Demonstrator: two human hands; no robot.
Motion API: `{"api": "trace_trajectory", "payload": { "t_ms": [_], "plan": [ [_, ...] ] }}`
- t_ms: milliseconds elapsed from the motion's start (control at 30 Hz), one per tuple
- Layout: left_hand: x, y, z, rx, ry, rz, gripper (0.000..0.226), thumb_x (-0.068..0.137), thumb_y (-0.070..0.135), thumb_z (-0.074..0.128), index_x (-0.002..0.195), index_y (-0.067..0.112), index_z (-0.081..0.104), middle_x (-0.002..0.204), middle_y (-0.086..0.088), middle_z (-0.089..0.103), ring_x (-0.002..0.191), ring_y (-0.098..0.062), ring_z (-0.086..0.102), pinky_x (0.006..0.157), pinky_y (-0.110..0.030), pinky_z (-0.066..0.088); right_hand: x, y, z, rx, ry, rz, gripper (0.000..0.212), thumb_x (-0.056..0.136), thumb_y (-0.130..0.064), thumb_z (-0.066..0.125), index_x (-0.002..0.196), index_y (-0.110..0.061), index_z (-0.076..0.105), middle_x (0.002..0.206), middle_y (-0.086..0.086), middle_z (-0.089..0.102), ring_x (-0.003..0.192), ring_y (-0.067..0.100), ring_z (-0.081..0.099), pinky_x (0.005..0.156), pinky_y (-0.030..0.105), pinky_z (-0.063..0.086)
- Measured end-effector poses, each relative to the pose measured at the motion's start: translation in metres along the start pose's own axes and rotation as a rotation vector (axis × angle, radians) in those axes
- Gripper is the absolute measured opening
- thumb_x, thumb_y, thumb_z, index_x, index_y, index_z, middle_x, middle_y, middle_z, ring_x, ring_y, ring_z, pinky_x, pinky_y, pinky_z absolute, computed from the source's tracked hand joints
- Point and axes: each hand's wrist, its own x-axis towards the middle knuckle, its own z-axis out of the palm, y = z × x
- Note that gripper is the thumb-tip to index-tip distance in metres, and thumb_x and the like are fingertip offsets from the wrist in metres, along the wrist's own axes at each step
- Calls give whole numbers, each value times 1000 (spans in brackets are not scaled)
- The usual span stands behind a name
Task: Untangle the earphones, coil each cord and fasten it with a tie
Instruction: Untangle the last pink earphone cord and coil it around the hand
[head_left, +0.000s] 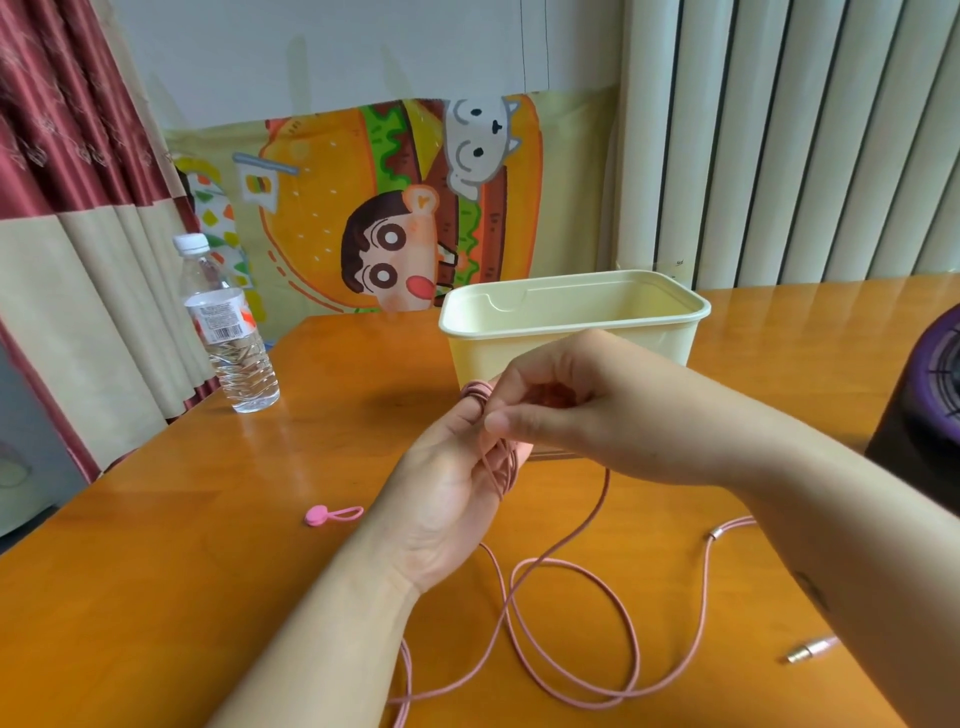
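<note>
A pink braided earphone cord (566, 623) lies in loose loops on the orange wooden table (208, 519). Part of it is wound in several turns around the fingers of my left hand (452, 483), which is raised palm up above the table. My right hand (550, 400) pinches the cord at the top of that coil, fingers curled. The cord's metal splitter (719, 533) and its plug (810, 652) rest on the table at the right. A pink tie with a round button (332, 515) lies to the left of my left hand.
A cream plastic tub (571, 322) stands just behind my hands. A clear water bottle (228, 332) is at the table's left rear. A dark purple object (924, 415) sits at the right edge. Curtains and a cartoon cloth hang behind.
</note>
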Motion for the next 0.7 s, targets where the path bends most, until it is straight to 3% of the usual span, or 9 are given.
{"api": "trace_trajectory", "payload": {
  "t_ms": [100, 200, 267, 333, 433, 500, 600, 700],
  "plan": [
    [0, 0, 2, -76, 15, -13, 52, 83, 23, 52, 129, -1, 50, 125, -15, 62, 120, -19, 57, 98, -24, 47, 1, -1, 0, -1, 5, 9, 14, 90, -20, 63, 87, -11, 72, 80, 0, 73, 73, 7, 67, 68, 18, 53],
    [1, 0, 2, -132, 42, -51, 36, 89, 22, 41, 110, 5, 65, 105, -8, 71, 102, -13, 67, 80, -21, 53, 2, -1, 3, -6, -25, 33, 17, 93, -20, 59, 87, -9, 69, 82, 0, 72, 77, 9, 67, 74, 25, 53],
    [1, -4, 1, -173, 55, -68, 40, 89, 23, 38, 94, 9, 75, 96, -7, 73, 92, -12, 70, 74, -21, 55, 3, 0, 5, -16, -34, 51, 19, 95, -20, 54, 89, -8, 67, 85, 0, 71, 80, 10, 66, 78, 29, 52],
    [2, -3, 0, -200, 92, -87, 40, 89, 27, 39, 93, 11, 76, 100, -5, 73, 95, -11, 69, 81, -24, 54, 2, 1, 6, -15, -27, 75, 21, 98, -21, 49, 91, -9, 64, 82, -5, 69, 77, 6, 64, 74, 26, 51],
    [2, -2, 1, -201, 123, -125, 46, 94, 33, 31, 115, 8, 63, 116, -9, 68, 110, -17, 63, 100, -34, 41, 1, 1, 6, -3, -6, 135, 24, 100, -21, 43, 90, -8, 60, 72, -11, 63, 60, -1, 54, 55, 11, 41],
    [0, 0, 3, -194, 99, -114, 46, 93, 34, 29, 113, 8, 61, 104, -7, 71, 97, -14, 67, 92, -31, 46, 1, 0, 5, -63, -3, 157, 26, 101, -23, 40, 93, -8, 59, 82, -1, 67, 65, 6, 56, 56, 12, 41],
    [0, -2, 5, -161, 78, -78, 39, 98, 23, 25, 98, 7, 60, 78, 1, 71, 69, -5, 67, 66, -19, 53, -2, -5, 5, -187, -2, 138, 26, 101, -25, 38, 94, -10, 58, 88, 1, 65, 80, 14, 57, 68, 22, 44],
    [3, -9, 4, -47, 98, -30, 47, 98, 11, 28, 74, 11, 68, 67, 6, 67, 61, -1, 63, 58, -15, 51, -4, -10, 5, -298, 2, 130, 25, 101, -25, 37, 93, -10, 55, 91, 4, 64, 85, 20, 56, 76, 32, 43]
  ]
}}
